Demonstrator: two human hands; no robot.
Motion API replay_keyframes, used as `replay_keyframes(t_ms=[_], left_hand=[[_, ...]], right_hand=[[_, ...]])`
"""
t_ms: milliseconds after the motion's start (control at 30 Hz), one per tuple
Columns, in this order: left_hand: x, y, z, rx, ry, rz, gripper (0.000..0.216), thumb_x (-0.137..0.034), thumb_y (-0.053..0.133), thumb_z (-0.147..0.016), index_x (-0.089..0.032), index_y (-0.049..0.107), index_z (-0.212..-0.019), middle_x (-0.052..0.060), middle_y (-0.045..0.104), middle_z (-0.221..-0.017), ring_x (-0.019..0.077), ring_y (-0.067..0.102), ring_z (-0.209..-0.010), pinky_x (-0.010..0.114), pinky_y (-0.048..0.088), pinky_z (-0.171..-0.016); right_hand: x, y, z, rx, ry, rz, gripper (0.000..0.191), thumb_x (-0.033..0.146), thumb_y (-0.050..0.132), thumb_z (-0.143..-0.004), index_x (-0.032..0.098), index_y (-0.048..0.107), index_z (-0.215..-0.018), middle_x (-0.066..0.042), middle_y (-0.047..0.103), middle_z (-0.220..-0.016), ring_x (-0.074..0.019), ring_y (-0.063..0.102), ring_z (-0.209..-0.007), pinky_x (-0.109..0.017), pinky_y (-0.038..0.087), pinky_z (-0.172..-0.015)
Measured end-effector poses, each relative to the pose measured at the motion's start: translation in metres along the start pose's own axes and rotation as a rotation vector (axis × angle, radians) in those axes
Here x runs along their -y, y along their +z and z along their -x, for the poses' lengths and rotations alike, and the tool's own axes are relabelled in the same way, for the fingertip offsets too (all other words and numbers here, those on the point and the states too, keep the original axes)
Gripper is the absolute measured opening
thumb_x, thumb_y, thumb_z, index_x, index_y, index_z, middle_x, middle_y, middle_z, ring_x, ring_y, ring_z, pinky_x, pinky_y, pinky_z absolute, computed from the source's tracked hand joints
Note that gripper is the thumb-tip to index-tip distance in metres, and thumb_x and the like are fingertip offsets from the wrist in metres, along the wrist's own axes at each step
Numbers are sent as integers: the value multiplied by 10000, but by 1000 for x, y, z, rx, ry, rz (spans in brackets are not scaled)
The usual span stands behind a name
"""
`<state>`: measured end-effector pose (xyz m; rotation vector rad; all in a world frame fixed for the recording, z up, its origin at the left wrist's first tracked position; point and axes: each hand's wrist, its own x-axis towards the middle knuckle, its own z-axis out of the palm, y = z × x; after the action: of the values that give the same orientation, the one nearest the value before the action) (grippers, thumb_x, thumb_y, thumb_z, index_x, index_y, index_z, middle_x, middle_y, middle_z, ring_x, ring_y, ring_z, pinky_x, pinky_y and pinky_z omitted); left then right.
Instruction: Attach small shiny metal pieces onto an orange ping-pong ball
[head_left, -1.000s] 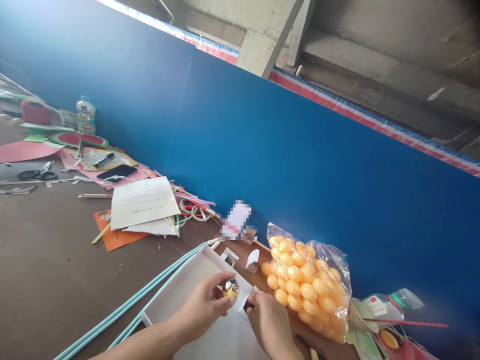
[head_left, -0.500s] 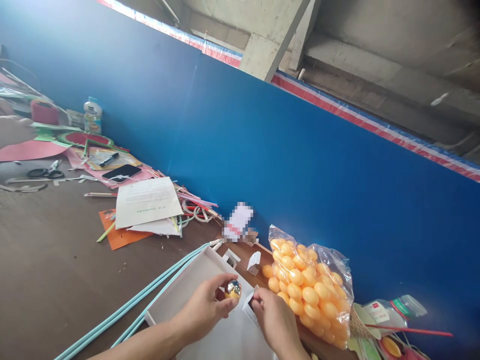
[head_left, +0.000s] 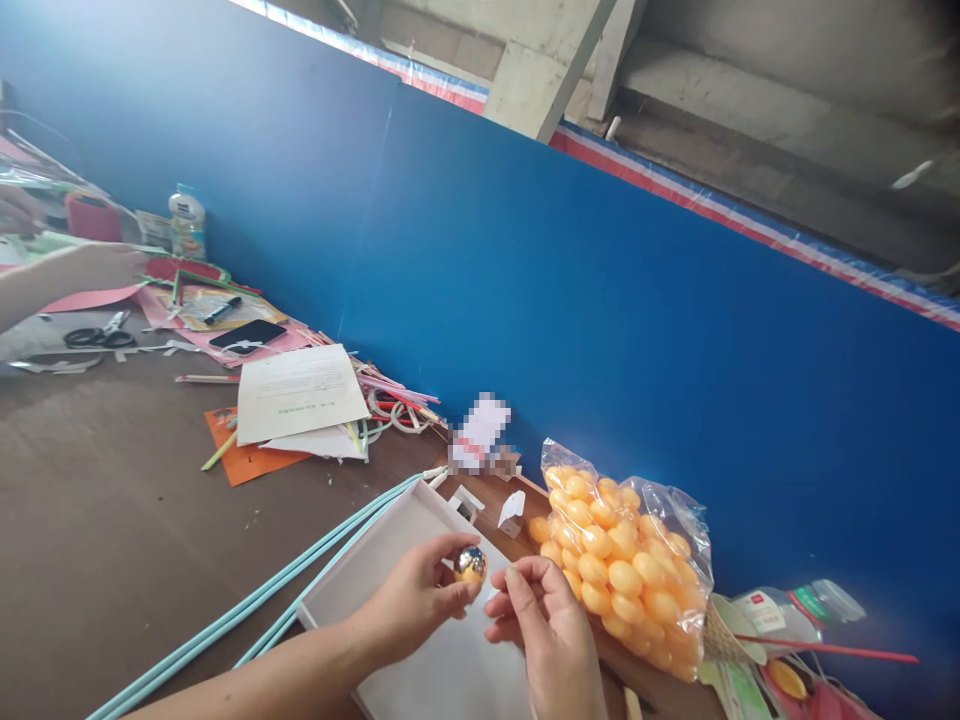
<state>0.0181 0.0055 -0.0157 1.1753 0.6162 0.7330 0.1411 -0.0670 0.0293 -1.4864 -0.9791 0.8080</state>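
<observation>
Now: shiny ball (head_left: 470, 565) over the white box (head_left: 367, 580)

My left hand (head_left: 409, 605) pinches the shiny ball by fingertips above the box, probably leaving its face free. My right hand (head_left: 544, 625) hovers just beside, fingertips bunched; whether holding anything, I cannot tell.

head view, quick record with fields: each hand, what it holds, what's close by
left hand: pinches a shiny gold ball at fingertips
right hand: beside the ball, fingers curled; holding anything unclear
under hands: white tray
right of hands: clear bag of orange balls
far left: another person's arm, scissors
</observation>
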Motion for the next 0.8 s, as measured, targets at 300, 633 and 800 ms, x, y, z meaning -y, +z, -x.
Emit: replay_keyframes(t_ms=[300, 633, 800], left_hand=[[1, 1, 1, 44, 56, 145, 544, -307, 698, -655, -191, 472, -1136, 15, 558, -853, 97, 521, -635, 275, 435, -611], [6, -2, 1, 56, 93, 57, 477, -282, 662, -700, -199, 485, -1135, 19, 573, -818, 133, 544, -727, 262, 419, -638], [10, -3, 0, 25, 65, 21, 486, -305, 642, -710, -203, 487, -1159, 15, 564, -788, 125, 530, -685, 260, 416, -613]], right_hand=[[-13, 6, 11, -8, 89, -212, 248, 408, 633, -740, 170, 566, -753, 37, 558, -525, -89, 530, -481, -194, 439, -498], [-17, 5, 20, 4, 185, -294, 259, 377, 677, -707, 173, 613, -853, 40, 555, -537, -88, 520, -493, -204, 439, -514], [-17, 5, 20, -48, 166, -297, 253, 349, 693, -696, 167, 625, -857, 15, 594, -608, -94, 528, -555, -193, 452, -520]])
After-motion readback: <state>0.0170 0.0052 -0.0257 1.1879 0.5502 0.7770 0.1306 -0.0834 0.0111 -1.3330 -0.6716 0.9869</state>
